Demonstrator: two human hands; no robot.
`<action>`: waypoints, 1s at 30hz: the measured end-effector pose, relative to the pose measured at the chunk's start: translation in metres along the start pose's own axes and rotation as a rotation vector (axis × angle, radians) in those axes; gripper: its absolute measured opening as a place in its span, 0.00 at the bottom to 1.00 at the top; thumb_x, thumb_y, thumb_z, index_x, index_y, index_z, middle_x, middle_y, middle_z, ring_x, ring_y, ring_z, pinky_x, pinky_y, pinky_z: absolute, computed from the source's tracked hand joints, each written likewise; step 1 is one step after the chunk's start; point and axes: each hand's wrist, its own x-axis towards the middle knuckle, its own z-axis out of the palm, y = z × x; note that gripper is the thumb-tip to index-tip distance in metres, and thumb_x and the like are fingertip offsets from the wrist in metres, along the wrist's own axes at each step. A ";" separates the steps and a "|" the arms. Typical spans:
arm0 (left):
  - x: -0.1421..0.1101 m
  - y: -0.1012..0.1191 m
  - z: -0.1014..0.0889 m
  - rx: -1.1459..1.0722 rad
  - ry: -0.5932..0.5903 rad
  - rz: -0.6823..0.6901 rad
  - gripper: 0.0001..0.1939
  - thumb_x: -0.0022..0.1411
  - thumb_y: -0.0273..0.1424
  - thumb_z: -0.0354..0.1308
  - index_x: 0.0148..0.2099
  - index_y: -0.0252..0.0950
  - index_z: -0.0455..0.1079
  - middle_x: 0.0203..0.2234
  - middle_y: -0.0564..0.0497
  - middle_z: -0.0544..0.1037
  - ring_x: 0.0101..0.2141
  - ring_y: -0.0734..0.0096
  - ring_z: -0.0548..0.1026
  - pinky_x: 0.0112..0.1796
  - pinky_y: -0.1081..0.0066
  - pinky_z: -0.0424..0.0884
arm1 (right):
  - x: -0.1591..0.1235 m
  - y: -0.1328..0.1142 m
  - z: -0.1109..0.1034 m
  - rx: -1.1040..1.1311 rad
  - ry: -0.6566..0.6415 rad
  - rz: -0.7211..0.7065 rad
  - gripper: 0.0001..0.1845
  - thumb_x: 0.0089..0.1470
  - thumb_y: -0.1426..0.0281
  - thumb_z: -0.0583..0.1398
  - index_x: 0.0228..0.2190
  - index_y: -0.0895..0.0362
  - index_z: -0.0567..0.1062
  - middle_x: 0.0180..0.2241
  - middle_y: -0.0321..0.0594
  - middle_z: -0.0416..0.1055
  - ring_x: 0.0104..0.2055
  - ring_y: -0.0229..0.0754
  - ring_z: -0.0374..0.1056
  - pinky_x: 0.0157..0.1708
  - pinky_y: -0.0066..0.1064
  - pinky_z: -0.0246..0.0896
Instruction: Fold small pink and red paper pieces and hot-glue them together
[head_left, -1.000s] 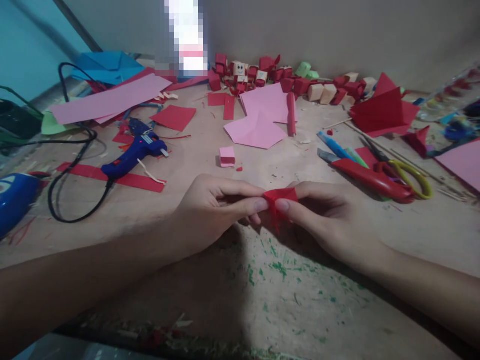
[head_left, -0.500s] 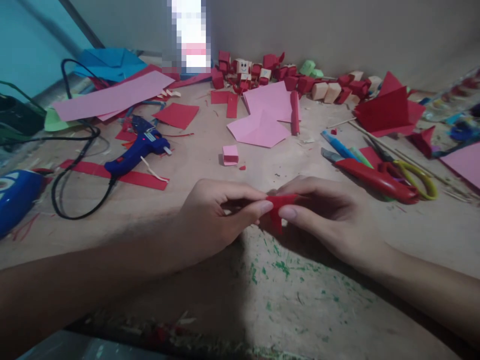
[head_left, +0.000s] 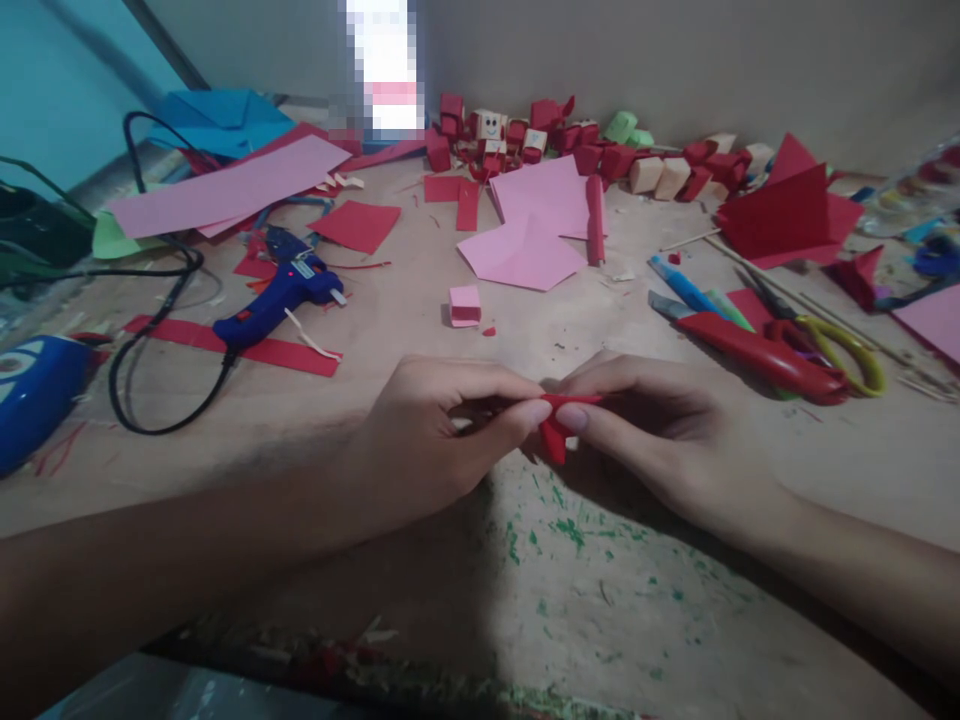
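Both of my hands meet over the middle of the worktable (head_left: 420,300) and pinch a small folded piece of red paper (head_left: 556,437). My left hand (head_left: 442,430) grips it from the left between thumb and forefinger. From the right, my right hand (head_left: 660,430) presses its thumb and fingers onto the same piece. Most of the paper is hidden between the fingertips; a short red flap hangs below them.
A blue glue gun (head_left: 274,300) with a black cord lies at left on red strips. Pink sheets (head_left: 536,225), a pink cube (head_left: 465,304), red scissors (head_left: 757,350), pens and many small red paper cubes (head_left: 570,140) lie beyond the hands.
The red paper has been pressed flatter and narrower between my fingertips. My right hand's fingers have closed over its top. Both hands stay in nearly the same spot.
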 end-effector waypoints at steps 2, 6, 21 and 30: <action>-0.001 0.001 -0.001 0.037 -0.018 -0.010 0.08 0.67 0.26 0.59 0.37 0.37 0.80 0.29 0.53 0.82 0.28 0.76 0.77 0.29 0.77 0.72 | 0.000 -0.001 0.001 0.004 0.001 0.013 0.05 0.58 0.68 0.67 0.31 0.57 0.80 0.33 0.40 0.80 0.34 0.39 0.75 0.32 0.29 0.69; -0.001 0.002 -0.002 0.079 -0.033 0.013 0.09 0.67 0.26 0.58 0.36 0.36 0.79 0.28 0.53 0.81 0.26 0.76 0.75 0.28 0.76 0.70 | 0.000 -0.002 0.002 0.009 -0.006 0.048 0.04 0.56 0.68 0.68 0.31 0.56 0.80 0.33 0.40 0.80 0.33 0.40 0.74 0.30 0.29 0.69; -0.001 0.000 0.003 -0.048 -0.020 -0.147 0.07 0.66 0.29 0.60 0.36 0.35 0.79 0.28 0.52 0.82 0.28 0.74 0.77 0.30 0.75 0.72 | 0.003 -0.005 0.007 0.218 0.078 0.185 0.07 0.53 0.66 0.71 0.28 0.57 0.82 0.27 0.37 0.78 0.26 0.35 0.70 0.25 0.24 0.66; -0.001 -0.003 0.005 -0.050 -0.047 -0.212 0.09 0.66 0.31 0.60 0.35 0.35 0.78 0.29 0.51 0.82 0.30 0.71 0.77 0.34 0.73 0.72 | 0.004 -0.004 0.009 0.379 0.109 0.281 0.08 0.51 0.66 0.71 0.27 0.57 0.81 0.21 0.36 0.75 0.19 0.33 0.64 0.16 0.24 0.57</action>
